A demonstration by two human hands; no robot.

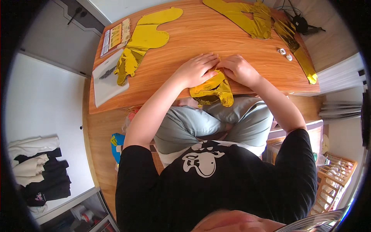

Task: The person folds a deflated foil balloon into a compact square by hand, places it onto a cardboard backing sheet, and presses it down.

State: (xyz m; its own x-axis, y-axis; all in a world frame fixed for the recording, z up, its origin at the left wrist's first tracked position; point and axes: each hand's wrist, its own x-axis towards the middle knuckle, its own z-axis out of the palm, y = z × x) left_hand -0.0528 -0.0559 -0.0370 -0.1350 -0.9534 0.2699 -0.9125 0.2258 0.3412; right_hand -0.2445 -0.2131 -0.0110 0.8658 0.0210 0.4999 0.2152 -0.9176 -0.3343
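A deflated gold foil balloon (212,89) lies at the near edge of the table, its lower end hanging over the edge above my lap. My left hand (196,70) rests across its upper left part, fingers stretched out and thumb on the foil. With curled fingers, my right hand (240,70) pinches the balloon's upper end, close to the left fingertips. The exact spot between the fingertips is hidden.
More flat gold foil balloons lie at the left (152,34), the far right (247,19) and the right edge (299,56). A clear plastic bag (110,83), a printed card (116,36), white earbuds (285,54) and a black cabled device (301,24) sit around the wooden table (193,38).
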